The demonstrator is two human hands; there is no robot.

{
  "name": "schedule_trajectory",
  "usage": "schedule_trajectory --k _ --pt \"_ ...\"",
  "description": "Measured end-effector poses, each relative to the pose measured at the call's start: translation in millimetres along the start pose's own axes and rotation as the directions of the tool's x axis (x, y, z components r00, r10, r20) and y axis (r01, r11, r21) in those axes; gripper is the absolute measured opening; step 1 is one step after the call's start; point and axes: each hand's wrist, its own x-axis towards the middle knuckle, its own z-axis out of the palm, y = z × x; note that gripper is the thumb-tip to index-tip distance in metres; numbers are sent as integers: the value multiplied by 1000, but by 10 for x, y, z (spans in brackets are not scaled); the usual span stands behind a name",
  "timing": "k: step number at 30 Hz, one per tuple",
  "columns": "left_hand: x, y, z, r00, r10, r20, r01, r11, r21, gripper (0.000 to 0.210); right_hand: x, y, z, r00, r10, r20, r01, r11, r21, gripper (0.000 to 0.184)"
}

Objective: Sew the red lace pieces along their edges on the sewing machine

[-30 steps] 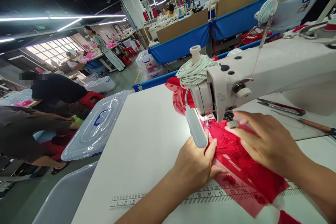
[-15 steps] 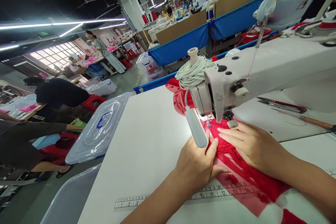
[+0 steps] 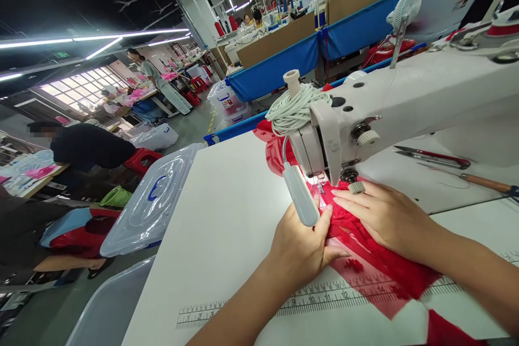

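Observation:
Sheer red lace fabric (image 3: 381, 259) lies on the white sewing table, running under the presser foot (image 3: 321, 188) of a white sewing machine (image 3: 413, 97). My left hand (image 3: 298, 238) rests on the fabric's left edge, thumb spread from the fingers; a grey clip lamp (image 3: 300, 194) hides part of it. My right hand (image 3: 389, 216) lies flat on the fabric to the right of the needle, its fingers stretched out. Both hands touch the fabric without gripping it. More red cloth (image 3: 275, 154) is bunched behind the machine head.
Red-handled snips (image 3: 433, 157) and a wooden-handled tool (image 3: 482, 181) lie under the machine arm. A printed ruler (image 3: 308, 300) runs along the front of the table. To the left stands a lidded clear plastic box (image 3: 158, 200). Co-workers sit and stand beyond it.
The fabric has moved a little forward toward the needle, its trailing end shifting up and left. My hands keep nearly the same pose. A co-worker's arm has withdrawn from the green basket.

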Motion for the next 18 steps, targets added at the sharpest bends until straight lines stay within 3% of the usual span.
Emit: schedule_trajectory --k 7,11,15,18 --pt "78 -38 -51 998 58 -35 -60 998 -34 77 -4 17 25 998 -58 -9 59 997 59 45" --pt "125 -19 -115 990 139 27 -135 985 -111 61 -62 3 44 996 -89 -32 91 992 88 48" --pt "118 6 -133 997 66 38 -61 991 -118 53 -97 -10 58 997 -69 -25 71 994 86 46" --pt "94 16 -119 1000 24 -16 -25 996 -83 64 -102 -16 30 995 -92 -33 94 992 82 43"
